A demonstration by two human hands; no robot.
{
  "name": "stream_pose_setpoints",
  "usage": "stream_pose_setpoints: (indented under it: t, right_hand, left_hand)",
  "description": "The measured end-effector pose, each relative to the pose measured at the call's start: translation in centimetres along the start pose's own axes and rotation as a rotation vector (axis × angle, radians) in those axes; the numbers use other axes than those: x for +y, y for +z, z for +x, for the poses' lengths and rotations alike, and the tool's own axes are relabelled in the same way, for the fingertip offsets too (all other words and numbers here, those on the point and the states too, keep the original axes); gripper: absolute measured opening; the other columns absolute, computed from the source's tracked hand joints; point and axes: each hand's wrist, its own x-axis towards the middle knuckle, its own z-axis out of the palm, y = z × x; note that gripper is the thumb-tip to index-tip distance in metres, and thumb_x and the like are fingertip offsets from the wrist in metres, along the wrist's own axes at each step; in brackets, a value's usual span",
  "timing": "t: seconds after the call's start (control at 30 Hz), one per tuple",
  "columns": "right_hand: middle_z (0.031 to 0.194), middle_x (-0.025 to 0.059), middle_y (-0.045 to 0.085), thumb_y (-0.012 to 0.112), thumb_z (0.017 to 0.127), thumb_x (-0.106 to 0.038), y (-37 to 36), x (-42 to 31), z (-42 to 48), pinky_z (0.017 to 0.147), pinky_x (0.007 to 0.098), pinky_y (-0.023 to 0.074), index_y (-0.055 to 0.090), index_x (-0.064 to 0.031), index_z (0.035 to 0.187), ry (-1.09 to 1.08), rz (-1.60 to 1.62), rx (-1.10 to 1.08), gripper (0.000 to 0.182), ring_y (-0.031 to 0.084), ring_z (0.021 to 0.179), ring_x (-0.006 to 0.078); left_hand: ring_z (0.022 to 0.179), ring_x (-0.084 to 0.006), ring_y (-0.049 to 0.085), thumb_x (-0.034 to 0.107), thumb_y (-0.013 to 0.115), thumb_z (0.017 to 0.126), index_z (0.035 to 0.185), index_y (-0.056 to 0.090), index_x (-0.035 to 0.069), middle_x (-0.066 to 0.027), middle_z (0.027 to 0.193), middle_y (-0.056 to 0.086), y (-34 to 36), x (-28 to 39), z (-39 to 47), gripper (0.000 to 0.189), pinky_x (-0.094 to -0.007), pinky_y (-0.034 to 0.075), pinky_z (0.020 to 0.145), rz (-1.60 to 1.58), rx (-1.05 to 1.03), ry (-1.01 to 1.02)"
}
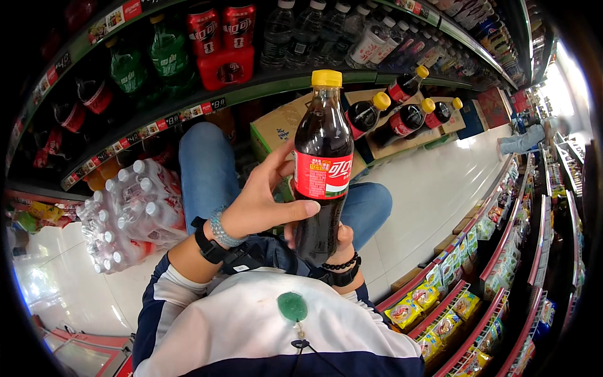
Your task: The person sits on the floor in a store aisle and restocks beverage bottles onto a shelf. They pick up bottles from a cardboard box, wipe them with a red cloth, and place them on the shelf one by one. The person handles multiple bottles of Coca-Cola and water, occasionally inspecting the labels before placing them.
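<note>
Upright before my chest is a plastic cola bottle (323,176) with a yellow cap and a red label. My left hand (268,193) grips its left side at the label, thumb across the front. Low on the bottle, my right hand (344,240) holds it from behind and the right; part of that hand is hidden by the bottle. Several more yellow-capped cola bottles (406,118) stand on a cardboard carton (410,136) beyond my right knee.
Shelves with a green front edge (264,88) hold drinks ahead. Shrink-wrapped bottle packs (136,212) lie on the tiled floor to the left. Racks of bagged goods (424,297) run along the right. Another person (530,136) is far off at the upper right.
</note>
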Motion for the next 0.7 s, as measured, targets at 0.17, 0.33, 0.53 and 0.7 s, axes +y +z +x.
stream_pose_setpoints:
  t: [0.17,0.33,0.53,0.7]
  right_hand:
    - [0.125,0.0104,0.048,0.072,0.066,-0.058,-0.3,0.2,1.8,0.095,0.0348,0.0419,0.029,-0.0005,0.135,-0.284,-0.328,0.104,0.1,0.051,0.112,0.0203]
    - [0.122,0.0112,0.05,0.071,0.069,-0.055,-0.2,0.4,2.0,0.092,0.0347,0.0442,0.032,-0.0001,0.133,-0.212,-0.333,0.129,0.093,0.054,0.109,0.0207]
    - [0.093,0.0176,0.061,0.058,0.068,-0.065,0.7,0.5,0.9,0.073,0.0351,0.0526,0.041,0.0003,0.123,-0.04,-0.1,0.097,0.087,0.063,0.081,0.0268]
    - [0.074,0.0184,0.06,0.054,0.069,-0.074,1.3,0.4,1.3,0.058,0.031,0.0516,0.041,0.0006,0.119,-0.074,-0.011,0.028,0.09,0.062,0.064,0.0255]
  left_hand:
    - [0.109,-0.0188,0.051,0.021,0.081,0.066,0.14,0.022,-0.003,-0.0112,0.118,0.052,0.5,-0.6,-0.2,0.098,-0.0327,0.036,0.098,0.172,0.187,0.074]
    - [0.104,-0.0178,0.054,0.027,0.083,0.062,0.133,0.038,-0.002,-0.0126,0.112,0.056,0.5,-0.5,-0.5,0.089,-0.0315,0.042,0.089,0.479,0.203,0.124]
    - [0.11,-0.0199,0.051,0.02,0.077,0.07,0.141,0.022,0.003,-0.0128,0.124,0.05,0.5,-1.1,-0.6,0.092,-0.032,0.042,0.089,0.164,0.06,0.053]
    - [0.11,-0.0204,0.051,0.013,0.074,0.072,0.143,0.016,0.006,-0.0132,0.128,0.046,0.2,-1.2,-0.8,0.092,-0.0312,0.041,0.089,0.067,0.012,0.007]
